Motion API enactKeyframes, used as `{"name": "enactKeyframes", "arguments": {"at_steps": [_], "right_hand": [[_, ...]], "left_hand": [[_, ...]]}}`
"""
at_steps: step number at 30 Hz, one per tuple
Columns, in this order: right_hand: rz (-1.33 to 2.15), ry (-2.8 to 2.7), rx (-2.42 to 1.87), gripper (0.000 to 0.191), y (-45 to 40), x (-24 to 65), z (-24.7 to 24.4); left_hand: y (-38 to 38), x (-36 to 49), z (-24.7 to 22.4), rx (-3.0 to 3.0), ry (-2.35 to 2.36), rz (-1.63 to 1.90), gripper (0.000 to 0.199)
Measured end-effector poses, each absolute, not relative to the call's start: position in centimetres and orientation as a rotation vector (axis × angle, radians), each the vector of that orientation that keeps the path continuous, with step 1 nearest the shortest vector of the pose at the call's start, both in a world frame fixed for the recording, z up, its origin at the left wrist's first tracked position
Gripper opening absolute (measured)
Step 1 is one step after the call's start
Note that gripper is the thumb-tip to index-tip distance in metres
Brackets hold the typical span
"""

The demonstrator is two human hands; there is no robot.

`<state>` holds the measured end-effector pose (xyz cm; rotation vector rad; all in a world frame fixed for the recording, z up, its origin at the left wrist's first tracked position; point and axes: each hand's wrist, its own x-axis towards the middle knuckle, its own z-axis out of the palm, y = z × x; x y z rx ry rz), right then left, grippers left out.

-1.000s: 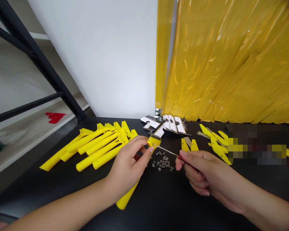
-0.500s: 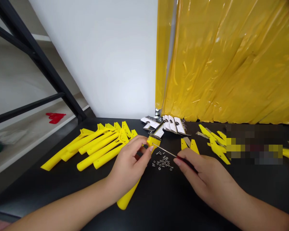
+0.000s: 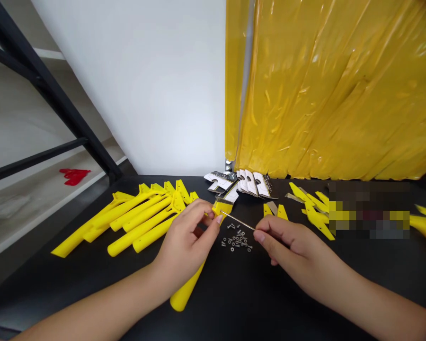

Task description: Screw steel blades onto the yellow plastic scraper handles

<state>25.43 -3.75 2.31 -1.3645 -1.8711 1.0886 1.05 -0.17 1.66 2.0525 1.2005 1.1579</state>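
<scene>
My left hand [image 3: 190, 240] is closed around the head of a yellow plastic scraper handle [image 3: 187, 289], whose round shaft slants down towards me. A thin flat blade-like strip [image 3: 224, 201] shows at the head's far edge. Closed fingers of my right hand [image 3: 287, 239] hold a screwdriver [image 3: 238, 221]. Its thin metal shaft points left, with the tip at the head beside my left thumb; the grip is hidden in my palm. Between the hands, small screws and nuts [image 3: 238, 240] lie loose on the black table [image 3: 234, 298].
Several yellow handles [image 3: 142, 215] lie side by side on the left. Yellow plates [image 3: 317, 215] lie to the right, near a blurred patch. White-and-black card sleeves [image 3: 253, 183] sit at the back, before a white panel [image 3: 138, 90] and yellow plastic sheeting [image 3: 333, 94]. A black frame [image 3: 62, 106] rises at left.
The view has shifted slightly, so things appear a little further left. My right fingers have changed position on the screwdriver, and its red grip no longer shows. The tip stays at the head.
</scene>
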Motion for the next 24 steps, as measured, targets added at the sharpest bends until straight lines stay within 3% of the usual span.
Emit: {"name": "enactKeyframes", "arguments": {"at_steps": [2,7,10,13,20,24], "right_hand": [[1.055,-1.9,-1.345,0.033,-3.7,25.3,2.3],[1.69,-1.449,-1.105,0.042,-3.6,24.8,2.3],[1.786,-1.379,-1.053,0.044,-3.4,24.6,2.2],[1.641,-1.504,-1.158,0.043,-3.4,24.7,2.1],[0.738,-2.059,-1.376,0.016,-4.4,25.2,2.9],[0.533,-2.136,-1.481,0.032,-6.0,24.6,3.0]], "left_hand": [[-0.3,1.0,1.8,2.091,1.203,1.164,0.012],[-0.6,0.9,1.9,2.129,1.183,1.197,0.011],[-0.4,1.0,2.0,2.067,1.184,1.207,0.013],[0.3,1.0,2.2,1.728,1.165,1.168,0.016],[0.5,1.3,2.6,0.956,1.043,1.08,0.018],[-2.0,2.5,2.8,0.901,0.873,0.957,0.015]]}}
